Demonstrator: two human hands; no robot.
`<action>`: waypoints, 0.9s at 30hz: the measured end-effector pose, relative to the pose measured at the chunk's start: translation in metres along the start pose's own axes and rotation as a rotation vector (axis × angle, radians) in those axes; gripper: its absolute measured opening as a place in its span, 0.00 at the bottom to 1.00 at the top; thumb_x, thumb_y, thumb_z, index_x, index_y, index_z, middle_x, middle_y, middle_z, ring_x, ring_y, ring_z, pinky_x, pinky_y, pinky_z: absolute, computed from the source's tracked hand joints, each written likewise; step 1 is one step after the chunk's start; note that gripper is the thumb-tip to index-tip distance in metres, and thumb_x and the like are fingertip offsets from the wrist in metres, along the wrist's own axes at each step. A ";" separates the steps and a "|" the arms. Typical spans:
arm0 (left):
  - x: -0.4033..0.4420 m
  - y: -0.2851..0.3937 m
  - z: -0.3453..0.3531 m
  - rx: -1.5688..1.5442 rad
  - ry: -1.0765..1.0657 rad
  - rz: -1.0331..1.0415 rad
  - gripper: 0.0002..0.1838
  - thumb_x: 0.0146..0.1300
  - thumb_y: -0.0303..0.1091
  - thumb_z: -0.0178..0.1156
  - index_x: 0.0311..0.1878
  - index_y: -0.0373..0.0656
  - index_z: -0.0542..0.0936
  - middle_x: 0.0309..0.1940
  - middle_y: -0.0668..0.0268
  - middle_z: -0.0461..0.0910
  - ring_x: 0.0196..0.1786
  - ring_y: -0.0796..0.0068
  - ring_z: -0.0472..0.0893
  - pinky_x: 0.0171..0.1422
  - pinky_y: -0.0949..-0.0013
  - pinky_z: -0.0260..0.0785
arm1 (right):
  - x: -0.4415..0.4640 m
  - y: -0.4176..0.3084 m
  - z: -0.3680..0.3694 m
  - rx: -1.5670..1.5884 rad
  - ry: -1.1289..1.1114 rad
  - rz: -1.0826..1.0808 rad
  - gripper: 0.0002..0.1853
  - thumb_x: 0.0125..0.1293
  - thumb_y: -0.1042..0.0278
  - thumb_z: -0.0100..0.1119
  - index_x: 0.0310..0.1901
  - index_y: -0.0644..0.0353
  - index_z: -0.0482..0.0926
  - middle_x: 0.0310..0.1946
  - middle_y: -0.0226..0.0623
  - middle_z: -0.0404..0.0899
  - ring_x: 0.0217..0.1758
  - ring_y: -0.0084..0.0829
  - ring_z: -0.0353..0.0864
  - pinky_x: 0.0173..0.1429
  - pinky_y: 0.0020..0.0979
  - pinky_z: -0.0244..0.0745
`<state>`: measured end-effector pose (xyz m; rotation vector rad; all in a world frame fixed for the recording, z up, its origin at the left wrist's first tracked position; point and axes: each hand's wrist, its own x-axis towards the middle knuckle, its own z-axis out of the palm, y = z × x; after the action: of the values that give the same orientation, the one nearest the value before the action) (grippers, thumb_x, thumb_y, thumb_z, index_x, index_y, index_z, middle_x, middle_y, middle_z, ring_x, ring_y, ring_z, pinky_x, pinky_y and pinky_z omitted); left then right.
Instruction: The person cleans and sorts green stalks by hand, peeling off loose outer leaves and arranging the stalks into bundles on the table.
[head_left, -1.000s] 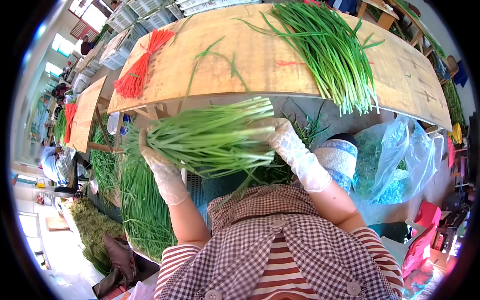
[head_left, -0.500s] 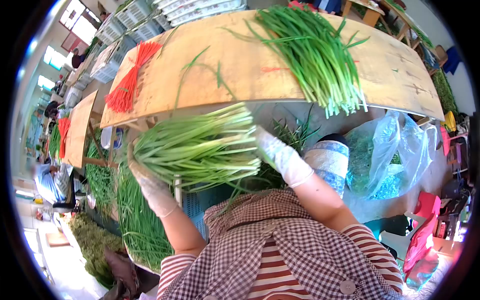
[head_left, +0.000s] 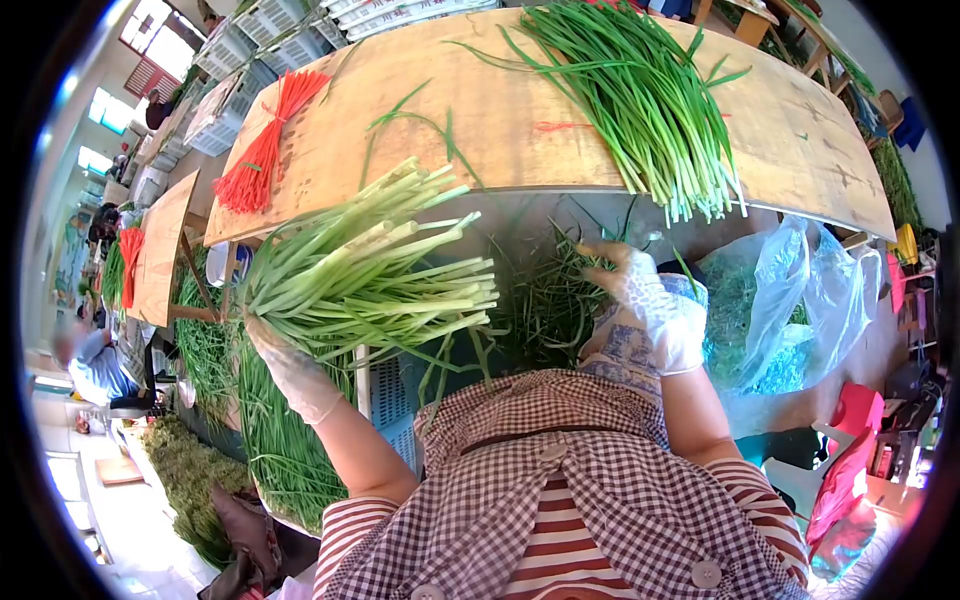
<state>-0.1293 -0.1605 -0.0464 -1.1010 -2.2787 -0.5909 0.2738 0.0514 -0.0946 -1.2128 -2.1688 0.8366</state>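
My left hand (head_left: 287, 366), in a thin whitish glove, is closed around the leafy end of a bunch of garlic chives (head_left: 370, 275). Pale cut stems fan out to the right, short of the table's front edge. My gloved right hand (head_left: 655, 305) is off to the right of the bunch, fingers apart, with nothing visible in it. Beneath and between the hands lie loose, dark leaf scraps (head_left: 545, 310). On the wooden table (head_left: 480, 150) rests a larger pile of garlic chives (head_left: 640, 110), its stems overhanging the front edge.
Red ties (head_left: 262, 150) lie bundled on the table's left end. More long green chives (head_left: 285, 430) are heaped beside my left arm, near a blue crate (head_left: 392, 395). A clear plastic bag (head_left: 800, 310) of greens stands at right. White crates (head_left: 215, 120) are stacked behind.
My right hand has moved away from the stem ends, rightward, and its fingers have spread. The bunch in my left hand has shifted slightly left, its stems fanned wider.
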 end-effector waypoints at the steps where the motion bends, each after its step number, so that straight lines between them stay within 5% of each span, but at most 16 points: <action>1: -0.001 0.000 0.002 0.063 0.012 0.030 0.31 0.65 0.18 0.39 0.73 0.35 0.52 0.72 0.52 0.55 0.73 0.60 0.60 0.78 0.66 0.51 | 0.008 -0.024 0.006 0.180 0.064 -0.091 0.18 0.54 0.65 0.69 0.48 0.53 0.83 0.46 0.40 0.83 0.46 0.41 0.82 0.53 0.36 0.76; 2: -0.001 0.004 0.002 -0.127 0.017 -0.010 0.30 0.66 0.19 0.39 0.73 0.34 0.53 0.72 0.52 0.56 0.73 0.60 0.61 0.78 0.66 0.52 | 0.018 -0.046 0.011 0.361 0.126 -0.182 0.19 0.53 0.63 0.69 0.48 0.53 0.83 0.45 0.40 0.83 0.46 0.42 0.82 0.53 0.35 0.76; 4: 0.000 0.017 -0.002 -0.261 0.004 -0.040 0.28 0.68 0.22 0.40 0.72 0.33 0.55 0.71 0.52 0.59 0.71 0.60 0.63 0.76 0.66 0.55 | 0.038 -0.071 0.012 0.093 0.221 -0.482 0.18 0.54 0.61 0.68 0.47 0.54 0.83 0.44 0.41 0.83 0.46 0.42 0.82 0.52 0.35 0.76; 6: 0.010 0.052 -0.021 -0.153 -0.022 -0.019 0.26 0.70 0.25 0.40 0.71 0.33 0.56 0.70 0.52 0.61 0.69 0.61 0.66 0.74 0.67 0.58 | 0.049 -0.111 0.005 0.358 0.056 -0.310 0.17 0.53 0.59 0.69 0.43 0.55 0.84 0.41 0.40 0.84 0.45 0.41 0.83 0.50 0.35 0.77; 7: 0.029 0.096 -0.056 -0.580 -0.297 -0.258 0.25 0.73 0.31 0.34 0.72 0.35 0.54 0.71 0.57 0.59 0.70 0.64 0.63 0.76 0.67 0.55 | 0.062 -0.119 0.010 0.205 0.049 -0.467 0.16 0.53 0.58 0.69 0.43 0.53 0.85 0.39 0.40 0.85 0.44 0.40 0.83 0.49 0.36 0.77; 10: 0.022 0.064 -0.026 -1.138 -0.136 -0.311 0.26 0.74 0.34 0.36 0.73 0.38 0.52 0.70 0.54 0.60 0.68 0.61 0.67 0.73 0.66 0.60 | 0.061 -0.135 0.011 0.330 -0.124 -0.330 0.17 0.58 0.60 0.68 0.48 0.55 0.84 0.43 0.41 0.85 0.47 0.34 0.84 0.54 0.32 0.77; 11: 0.017 0.065 -0.019 -1.292 -0.112 -0.356 0.27 0.75 0.34 0.36 0.75 0.41 0.49 0.70 0.54 0.60 0.68 0.61 0.67 0.73 0.66 0.61 | 0.066 -0.141 0.015 0.769 -0.336 -0.221 0.17 0.58 0.67 0.69 0.49 0.59 0.83 0.45 0.39 0.84 0.48 0.28 0.83 0.55 0.29 0.76; 12: 0.015 0.060 -0.016 -1.160 -0.124 -0.308 0.27 0.75 0.34 0.35 0.75 0.41 0.49 0.70 0.54 0.60 0.68 0.62 0.67 0.72 0.66 0.61 | 0.064 -0.148 0.016 0.870 -0.282 -0.105 0.19 0.57 0.74 0.69 0.51 0.64 0.80 0.47 0.38 0.84 0.48 0.26 0.81 0.56 0.29 0.75; 16: 0.020 0.062 -0.020 -0.933 -0.104 -0.244 0.26 0.75 0.39 0.37 0.72 0.39 0.57 0.66 0.52 0.66 0.62 0.62 0.73 0.68 0.65 0.66 | 0.058 -0.133 0.011 1.200 -0.313 -0.101 0.14 0.64 0.64 0.63 0.44 0.67 0.80 0.40 0.35 0.84 0.45 0.26 0.80 0.57 0.29 0.72; 19: 0.035 0.081 -0.042 -1.123 -0.120 -0.455 0.26 0.74 0.42 0.39 0.67 0.35 0.63 0.58 0.53 0.73 0.55 0.61 0.78 0.60 0.63 0.73 | 0.041 -0.125 -0.024 1.360 -0.203 -0.280 0.14 0.70 0.60 0.53 0.34 0.62 0.80 0.37 0.36 0.81 0.44 0.29 0.78 0.57 0.28 0.69; 20: 0.048 0.063 -0.029 -1.445 -0.179 -0.587 0.27 0.72 0.44 0.44 0.65 0.34 0.64 0.54 0.53 0.76 0.51 0.62 0.80 0.56 0.61 0.76 | 0.046 -0.102 -0.030 1.390 -0.326 -0.432 0.13 0.68 0.60 0.56 0.36 0.62 0.81 0.38 0.35 0.81 0.45 0.30 0.78 0.56 0.30 0.70; 22: 0.057 0.042 -0.020 -1.455 -0.197 -0.605 0.26 0.70 0.43 0.48 0.64 0.34 0.66 0.54 0.52 0.77 0.50 0.62 0.81 0.56 0.60 0.77 | 0.035 -0.073 -0.029 0.967 -0.153 0.056 0.13 0.63 0.61 0.62 0.41 0.62 0.83 0.38 0.40 0.83 0.46 0.36 0.81 0.55 0.35 0.73; 24: 0.048 0.061 -0.031 -1.253 -0.022 -0.506 0.24 0.71 0.41 0.47 0.63 0.34 0.67 0.54 0.51 0.77 0.50 0.61 0.81 0.56 0.60 0.77 | 0.029 -0.052 -0.015 -0.155 0.002 -0.071 0.17 0.57 0.64 0.67 0.47 0.61 0.83 0.42 0.45 0.84 0.47 0.43 0.82 0.55 0.37 0.75; 25: 0.047 0.063 -0.031 -1.196 0.002 -0.481 0.23 0.71 0.40 0.46 0.62 0.33 0.67 0.54 0.51 0.77 0.50 0.60 0.81 0.56 0.59 0.77 | 0.031 -0.060 -0.010 -0.272 -0.142 0.094 0.19 0.55 0.66 0.67 0.51 0.56 0.82 0.45 0.44 0.82 0.51 0.45 0.80 0.57 0.38 0.74; 27: 0.049 0.060 -0.023 -1.129 0.001 -0.463 0.22 0.71 0.38 0.46 0.62 0.33 0.67 0.55 0.51 0.77 0.50 0.60 0.81 0.56 0.58 0.77 | 0.023 -0.064 0.007 0.095 -0.310 -0.022 0.28 0.54 0.57 0.68 0.56 0.59 0.77 0.52 0.49 0.79 0.54 0.45 0.79 0.60 0.38 0.72</action>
<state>-0.1005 -0.1123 0.0113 -0.9470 -2.1493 -2.2169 0.2228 0.0431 -0.0503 -1.0669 -2.3464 1.1703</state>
